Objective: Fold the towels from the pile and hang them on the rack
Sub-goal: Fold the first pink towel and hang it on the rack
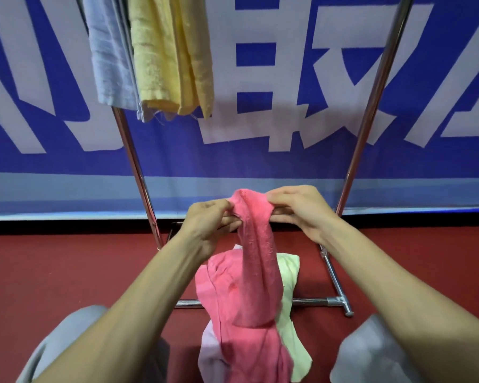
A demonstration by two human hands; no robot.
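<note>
**Pink towel** [256, 244]: one, terry cloth. Its upper edge was lifted in front of the person, bunched into a narrow hump between both hands. The rest hung down as a twisted strip, and its lower part lay on the pile [289, 338].

**Left hand** [210, 219]: closed on the left side of the raised edge, with cloth pinched between thumb and curled fingers.

**Right hand** [296, 211]: closed on the right side of the same edge in a like pinch, knuckles upward. The two hands were near each other, with only the hump of cloth between them.

**Pile**: on the floor [67, 266] between the person's knees, just before the base bar of the rack [362, 128]. It held a pale green towel [288, 272] at the right and a lilac towel [209, 352] at the lower left, both partly under the pink one.

**Rack**: bright metal, with two slanted uprights and a low cross bar joined to a foot at the right.

**Hung towels**: a yellow towel [163, 56] and a pale blue towel [108, 51] hung touching, side by side, at the rack's upper left. The blue one was leftmost. Their top ends were out of view.

**Surroundings**: a red floor, a blue banner [260, 167] with large white characters behind the rack, and grey trousers [67, 341] over both knees at the lower corners.
</note>
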